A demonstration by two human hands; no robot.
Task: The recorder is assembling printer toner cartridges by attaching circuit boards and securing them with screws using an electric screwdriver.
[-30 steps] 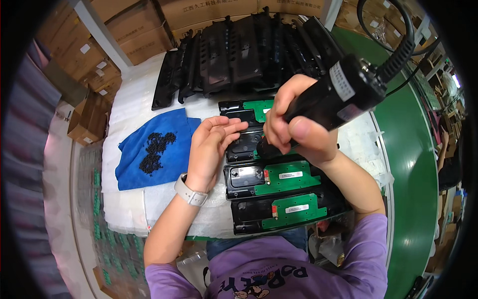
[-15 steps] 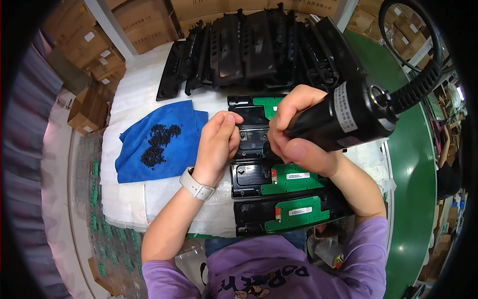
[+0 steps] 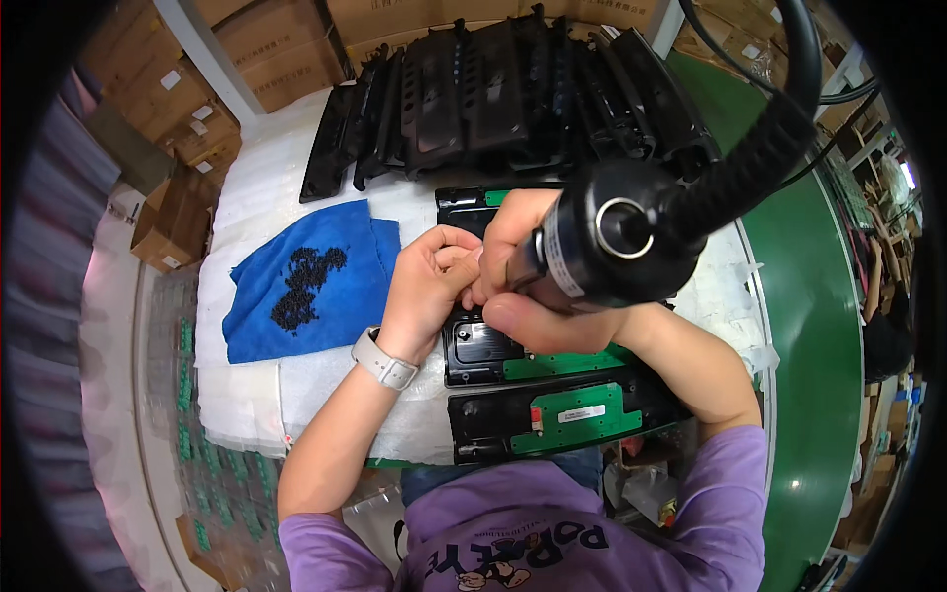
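My right hand is wrapped around a black electric screwdriver, whose thick cable rises to the upper right. Its tip is hidden behind my fingers. My left hand, with a pale watch on the wrist, is closed in a pinch and meets the right fingertips. Whatever it pinches is too small to make out. Beneath both hands lies a row of black plastic panels carrying green circuit boards. To the left, a blue cloth bears a heap of small black screws.
Several black plastic housings stand crowded at the back of the table. White foam sheeting covers the tabletop. Cardboard boxes are stacked behind, and a green floor runs along the right.
My right hand has brought the screwdriver left, up against my left fingers, and turned it more upright. The left fingers have shifted slightly. The whole view has moved a little.
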